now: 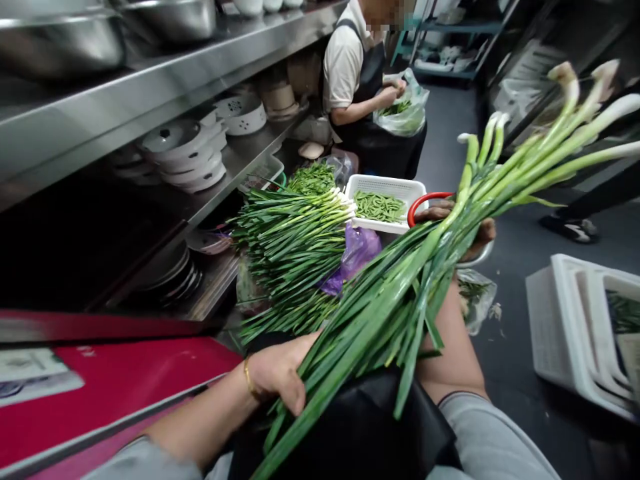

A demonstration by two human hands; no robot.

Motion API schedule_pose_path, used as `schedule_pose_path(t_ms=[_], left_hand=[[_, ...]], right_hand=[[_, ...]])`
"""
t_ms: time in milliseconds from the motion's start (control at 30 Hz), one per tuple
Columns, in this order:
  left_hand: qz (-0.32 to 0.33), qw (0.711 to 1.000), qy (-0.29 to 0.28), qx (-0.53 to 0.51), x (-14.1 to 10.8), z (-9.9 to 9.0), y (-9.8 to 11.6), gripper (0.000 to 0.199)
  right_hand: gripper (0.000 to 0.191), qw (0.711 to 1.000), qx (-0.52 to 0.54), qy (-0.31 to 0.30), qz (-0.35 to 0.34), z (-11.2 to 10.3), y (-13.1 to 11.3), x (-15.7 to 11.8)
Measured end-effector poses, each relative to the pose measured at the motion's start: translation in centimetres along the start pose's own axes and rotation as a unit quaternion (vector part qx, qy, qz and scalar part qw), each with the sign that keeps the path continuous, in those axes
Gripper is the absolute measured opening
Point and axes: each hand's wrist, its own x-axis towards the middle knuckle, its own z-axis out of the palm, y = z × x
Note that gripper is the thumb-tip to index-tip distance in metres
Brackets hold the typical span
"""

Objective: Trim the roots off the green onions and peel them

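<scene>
A large bunch of scallions (400, 287) lies slantwise across my lap, white ends up at the right and green leaves down at the left. My left hand (283, 373), with a gold bracelet at the wrist, is closed around the leafy ends. Behind the stalks, my right hand (481, 239) grips the bunch from beneath near its middle, its palm mostly hidden. A big pile of scallions (295, 247) lies ahead, roots toward the right. Beside the pile is a purple plastic bag (361, 250).
A white basket (419, 190) of green pods and a red ring-shaped handle (415, 208) are ahead. A co-worker (357, 73) sits beyond with a plastic bag (413, 107). Steel shelves (200, 63) with pots run along the left. White crates (545, 320) stand on the right floor.
</scene>
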Motion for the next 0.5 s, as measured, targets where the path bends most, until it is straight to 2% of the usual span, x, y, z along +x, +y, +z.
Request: schedule_pose_path(t_ms=[100,200,267,333,400,500], left_hand=[[0.012,0.999,-0.014,-0.047,0.9,-2.0,0.7,0.091],[0.007,0.999,-0.005,-0.032,1.4,-3.3,1.4,0.102],[-0.029,0.999,0.028,0.005,2.1,-3.4,1.6,0.103],[-0.086,0.995,0.05,0.007,3.2,-3.3,1.3,0.089],[-0.146,0.987,0.058,-0.043,4.4,-3.6,0.6,0.066],[-0.215,0.966,0.092,-0.112,5.5,-6.5,0.8,0.039]], right_hand=[[0.028,0.999,-0.014,0.031,0.019,-1.0,0.9,2.4],[0.033,0.999,-0.018,0.001,0.033,-2.8,1.5,4.8],[0.032,0.998,-0.024,-0.026,0.046,-4.1,1.8,6.2],[0.026,0.998,-0.021,-0.025,0.063,-5.3,2.3,7.3],[0.021,0.998,-0.008,-0.006,0.068,-6.0,3.1,8.2],[0.019,0.999,-0.029,0.005,0.039,-6.6,5.2,9.6]])
